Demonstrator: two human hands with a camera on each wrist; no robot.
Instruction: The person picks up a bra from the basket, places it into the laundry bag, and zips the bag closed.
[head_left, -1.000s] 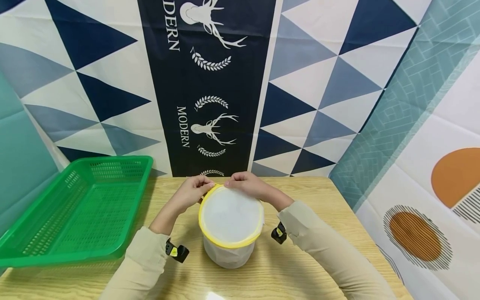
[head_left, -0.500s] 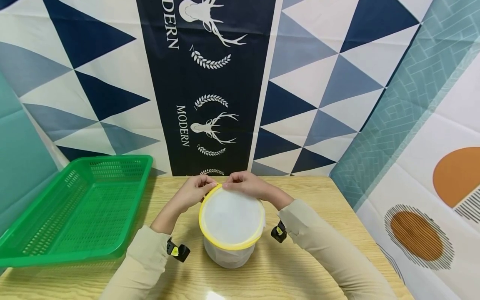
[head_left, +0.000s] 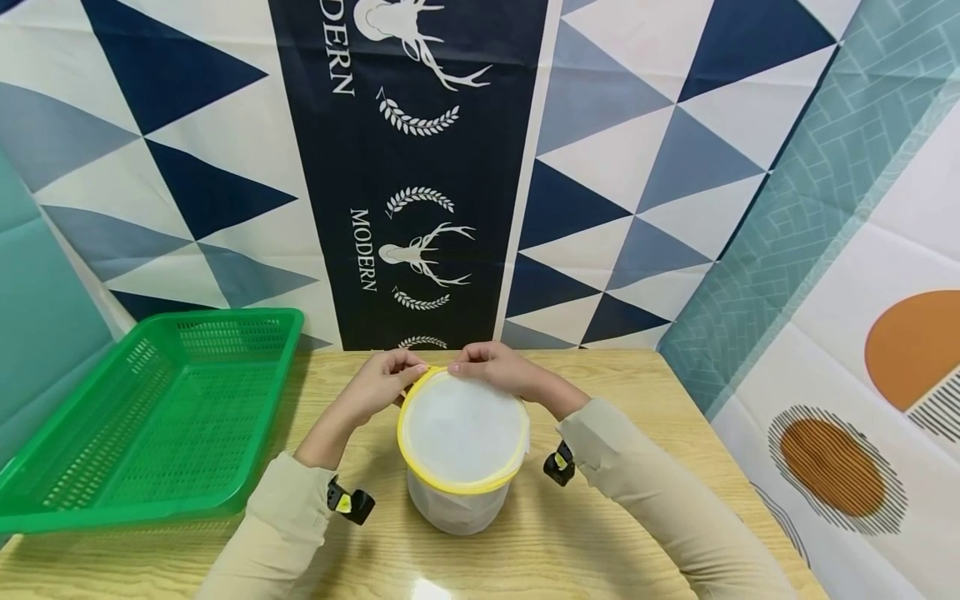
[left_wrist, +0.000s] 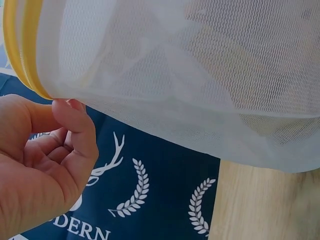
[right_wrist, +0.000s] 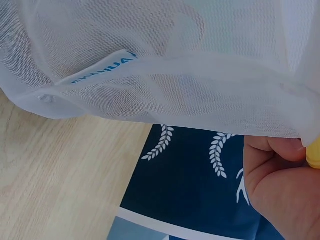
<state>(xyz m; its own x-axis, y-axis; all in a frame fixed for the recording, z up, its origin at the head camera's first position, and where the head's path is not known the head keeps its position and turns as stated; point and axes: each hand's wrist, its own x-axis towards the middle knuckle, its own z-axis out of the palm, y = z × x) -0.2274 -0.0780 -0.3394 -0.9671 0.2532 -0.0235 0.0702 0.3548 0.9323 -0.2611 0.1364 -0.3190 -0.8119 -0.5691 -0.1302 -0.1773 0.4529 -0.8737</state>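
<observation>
A white mesh laundry bag (head_left: 463, 432), round with a yellow-trimmed top edge, stands upright on the wooden table. At the far side of its rim, my left hand (head_left: 382, 385) pinches the yellow trim (left_wrist: 31, 50) between thumb and forefinger. Just to the right, my right hand (head_left: 495, 371) also grips the far edge, its thumb over the top. Seen from the right wrist, the right hand (right_wrist: 285, 175) holds the yellow edge, and a white label (right_wrist: 102, 69) with blue letters shows on the mesh. What lies inside the bag cannot be made out.
To the left on the table (head_left: 600, 533) sits a green plastic basket (head_left: 161, 425) with perforated sides. A patterned cloth backdrop (head_left: 420, 167) rises behind the table's far edge, and another hanging (head_left: 862, 350) borders the right side.
Half a second ago the hands were slightly closer together at the far rim; the fingertips now sit a little farther apart. The bag stays in place.
</observation>
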